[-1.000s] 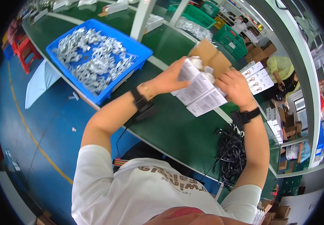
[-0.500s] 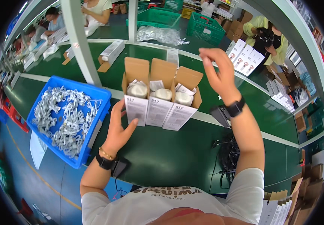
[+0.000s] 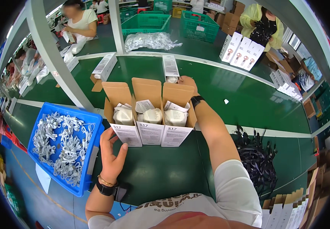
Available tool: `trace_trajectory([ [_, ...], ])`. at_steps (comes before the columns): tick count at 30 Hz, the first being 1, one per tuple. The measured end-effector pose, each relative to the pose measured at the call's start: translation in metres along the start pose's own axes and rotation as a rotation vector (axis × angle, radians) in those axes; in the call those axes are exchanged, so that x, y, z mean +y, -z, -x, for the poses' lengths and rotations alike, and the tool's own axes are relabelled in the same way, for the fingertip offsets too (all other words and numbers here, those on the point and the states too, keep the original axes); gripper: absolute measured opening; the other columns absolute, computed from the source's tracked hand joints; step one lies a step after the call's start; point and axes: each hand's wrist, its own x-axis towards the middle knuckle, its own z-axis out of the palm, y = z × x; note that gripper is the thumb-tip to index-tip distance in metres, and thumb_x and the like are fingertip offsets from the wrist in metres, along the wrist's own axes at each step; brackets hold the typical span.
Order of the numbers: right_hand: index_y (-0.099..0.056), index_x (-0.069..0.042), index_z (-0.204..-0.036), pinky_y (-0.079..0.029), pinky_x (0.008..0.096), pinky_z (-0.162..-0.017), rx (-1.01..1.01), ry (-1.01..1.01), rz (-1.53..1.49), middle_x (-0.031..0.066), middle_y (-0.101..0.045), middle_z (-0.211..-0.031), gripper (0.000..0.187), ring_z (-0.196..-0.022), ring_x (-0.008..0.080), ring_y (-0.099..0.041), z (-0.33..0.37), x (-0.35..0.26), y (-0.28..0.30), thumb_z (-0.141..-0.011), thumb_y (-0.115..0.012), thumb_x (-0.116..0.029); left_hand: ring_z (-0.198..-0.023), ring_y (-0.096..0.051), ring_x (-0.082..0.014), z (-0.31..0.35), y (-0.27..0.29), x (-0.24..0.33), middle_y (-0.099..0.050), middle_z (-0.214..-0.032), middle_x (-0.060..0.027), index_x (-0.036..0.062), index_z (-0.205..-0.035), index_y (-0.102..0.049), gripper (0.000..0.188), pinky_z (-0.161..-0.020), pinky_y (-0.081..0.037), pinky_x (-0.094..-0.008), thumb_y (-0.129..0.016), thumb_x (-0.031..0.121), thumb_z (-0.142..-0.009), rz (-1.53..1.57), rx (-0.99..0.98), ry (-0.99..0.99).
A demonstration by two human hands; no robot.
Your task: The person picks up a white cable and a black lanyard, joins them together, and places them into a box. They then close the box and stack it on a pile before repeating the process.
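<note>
Three white cartons stand in a row with brown flaps raised: a left carton, a middle carton and a right carton. Each holds a rounded white item and folded paper. My left hand is open beside the left carton, thumb apart, fingertips close to its side. Beyond the right carton's flap, my right hand reaches to the near end of a white box lying on the green belt. A white part shows at that end, by my fingers. The flap partly hides this hand, so its grip is unclear.
At left stands a blue bin of coiled white cables. Black straps lie in a heap at right. Another white box rests on the belt. A metal post rises at left. Co-workers sit or stand beyond.
My right hand has come down from the air to the box on the belt. The view has shifted, showing the black heap more fully. My left hand remains beside the left carton.
</note>
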Motion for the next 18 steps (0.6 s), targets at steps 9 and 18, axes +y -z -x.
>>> trace_trajectory([
  [9,-0.068,-0.01,-0.083,-0.048,0.0405,-0.071,0.202,0.434,0.4,0.0077,-0.066,-0.084,0.011,-0.082,0.0299,-0.061,0.034,-0.056,0.185,-0.076,-0.059,-0.008,-0.117,-0.047,-0.0246,0.0,0.0,0.013,-0.041,-0.128,-0.0134,0.0016,-0.131,-0.04,0.055,-0.096,-0.041,-0.0368,-0.06,-0.002,-0.08,0.018,0.009,0.008],
  [18,-0.066,-0.01,-0.083,-0.046,0.0368,-0.075,-0.282,1.024,0.573,0.0044,-0.064,-0.085,0.014,-0.08,0.0256,-0.06,0.111,-0.146,0.242,-0.07,-0.061,-0.007,-0.113,-0.05,-0.0231,0.003,0.001,-0.001,-0.044,-0.124,-0.0126,0.0017,-0.128,-0.043,0.05,-0.093,-0.044,-0.0341,-0.061,-0.001,-0.081,-0.016,0.113,-0.025],
])
